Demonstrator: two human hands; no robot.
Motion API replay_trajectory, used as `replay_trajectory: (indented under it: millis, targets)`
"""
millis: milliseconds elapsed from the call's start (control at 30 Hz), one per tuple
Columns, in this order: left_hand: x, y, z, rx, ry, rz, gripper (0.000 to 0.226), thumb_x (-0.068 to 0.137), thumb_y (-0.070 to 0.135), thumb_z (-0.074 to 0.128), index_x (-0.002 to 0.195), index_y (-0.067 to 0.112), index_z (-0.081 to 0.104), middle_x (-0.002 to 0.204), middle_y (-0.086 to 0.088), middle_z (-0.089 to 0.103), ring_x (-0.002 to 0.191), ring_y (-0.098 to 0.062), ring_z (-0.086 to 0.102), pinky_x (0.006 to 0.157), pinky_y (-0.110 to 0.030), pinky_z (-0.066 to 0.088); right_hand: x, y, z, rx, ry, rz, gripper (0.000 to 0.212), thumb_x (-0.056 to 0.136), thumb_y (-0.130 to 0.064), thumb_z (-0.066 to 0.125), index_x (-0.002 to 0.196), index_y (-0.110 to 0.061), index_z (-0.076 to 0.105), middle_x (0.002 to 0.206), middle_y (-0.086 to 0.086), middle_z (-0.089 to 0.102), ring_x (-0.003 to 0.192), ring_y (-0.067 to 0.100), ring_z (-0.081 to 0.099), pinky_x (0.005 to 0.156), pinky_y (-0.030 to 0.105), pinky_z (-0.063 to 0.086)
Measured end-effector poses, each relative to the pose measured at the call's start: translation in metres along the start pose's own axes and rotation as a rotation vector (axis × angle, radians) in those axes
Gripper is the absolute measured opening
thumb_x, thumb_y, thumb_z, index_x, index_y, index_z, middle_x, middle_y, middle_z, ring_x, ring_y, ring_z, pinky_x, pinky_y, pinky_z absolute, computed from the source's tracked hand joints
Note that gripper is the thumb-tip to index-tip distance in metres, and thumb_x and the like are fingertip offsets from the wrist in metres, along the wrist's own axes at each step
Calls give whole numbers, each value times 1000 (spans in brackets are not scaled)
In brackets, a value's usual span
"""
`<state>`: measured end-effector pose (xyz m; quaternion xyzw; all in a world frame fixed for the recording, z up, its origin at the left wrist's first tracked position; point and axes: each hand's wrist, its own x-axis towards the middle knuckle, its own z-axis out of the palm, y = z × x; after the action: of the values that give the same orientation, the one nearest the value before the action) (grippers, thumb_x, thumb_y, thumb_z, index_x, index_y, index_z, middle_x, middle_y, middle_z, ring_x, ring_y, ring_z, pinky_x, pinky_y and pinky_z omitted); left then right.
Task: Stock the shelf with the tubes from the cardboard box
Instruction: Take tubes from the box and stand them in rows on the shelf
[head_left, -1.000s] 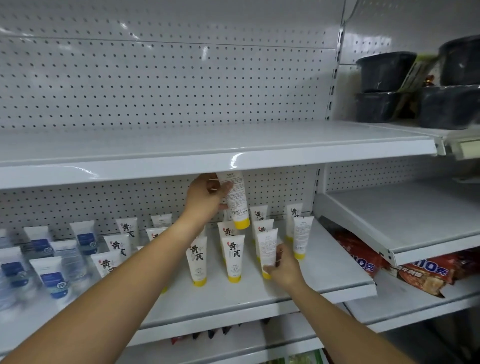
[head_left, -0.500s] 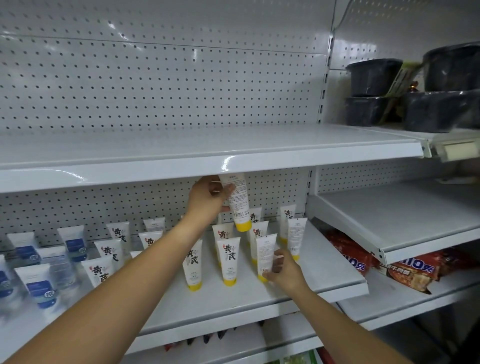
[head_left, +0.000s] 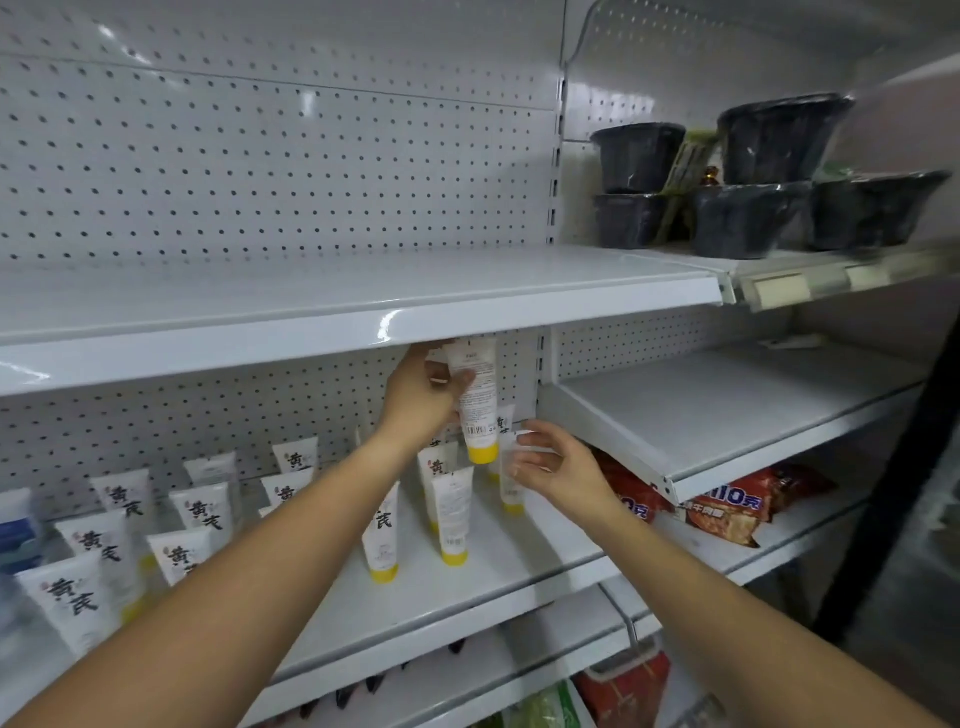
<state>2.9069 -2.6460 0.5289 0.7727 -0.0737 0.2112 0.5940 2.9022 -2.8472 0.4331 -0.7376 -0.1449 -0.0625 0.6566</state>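
Two bare forearms reach in from the near edge of the picture toward the middle shelf, which carries the rows of tubes. Nearest the shelf's front edge stand the front-row tubes, yellow caps down, their long axes close to upright.

Half a second ago the right hand was low, its fingers on a front-row tube near the shelf's right end. Now it has lifted off and hangs with fingers spread and curled, empty, just beside the standing tubes at the right end and just under the yellow cap of the held tube. That suggests the last tube is set and standing by itself, and the right hand is free to take the next one.

Farther back and higher, the left hand has kept its place close under the front lip of the upper shelf. Its grip is closed around the held tube, thumb across the printed back. This tube hangs above the back rows near the shelf's right end, long axis nearly vertical, cap pointing down, crimped end up by the upper shelf's lip. It seems to hold more than one tube, though I cannot tell how many. The cardboard box is out of sight.
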Motion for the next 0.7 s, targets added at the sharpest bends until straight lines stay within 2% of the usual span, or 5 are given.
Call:
replay_trajectory:
  millis: [133, 300, 400, 567, 700]
  targets:
    - [0, -1, 33, 49, -37, 29, 33, 87, 20, 74, 109, 31, 51, 95, -2, 68, 87, -21, 69, 66, -45, 62, -2, 4, -10, 30, -14, -4, 65, 75, -6, 82, 132, -20, 54, 122, 6, 60, 102, 20, 68, 87, 36, 58]
    - [-2, -12, 61, 66, -77, 10, 36, 86, 19, 74, 101, 41, 50, 90, -2, 67, 83, -20, 70, 72, -48, 61, -2, 12, -24, 52, -10, 6, 62, 76, 3, 79, 130, -14, 55, 121, 9, 63, 102, 22, 69, 88, 38, 58]
    - [-4, -21, 73, 85, -91, -1, 35, 86, 20, 74, 106, 37, 50, 87, -1, 66, 79, -19, 69, 72, -48, 61, 0, 20, -31, 24, -8, 5, 59, 75, 4, 78, 127, -14, 56, 118, 9, 64, 101, 24, 69, 87, 35, 58]
    - [-8, -37, 91, 137, -92, -21, 37, 84, 21, 75, 104, 37, 50, 89, 1, 69, 81, -17, 70, 74, -46, 61, 5, 34, -36, -42, -13, 18, 63, 75, 8, 76, 121, -27, 54, 111, 3, 64, 95, 15, 68, 85, 31, 58]
    - [-12, -52, 103, 157, -117, -58, 37, 84, 17, 74, 104, 37, 50, 90, 0, 70, 82, -18, 70, 73, -46, 61, 8, 56, -37, -161, -11, 24, 69, 72, -2, 81, 125, -33, 49, 112, -5, 64, 101, 9, 65, 88, 28, 55]
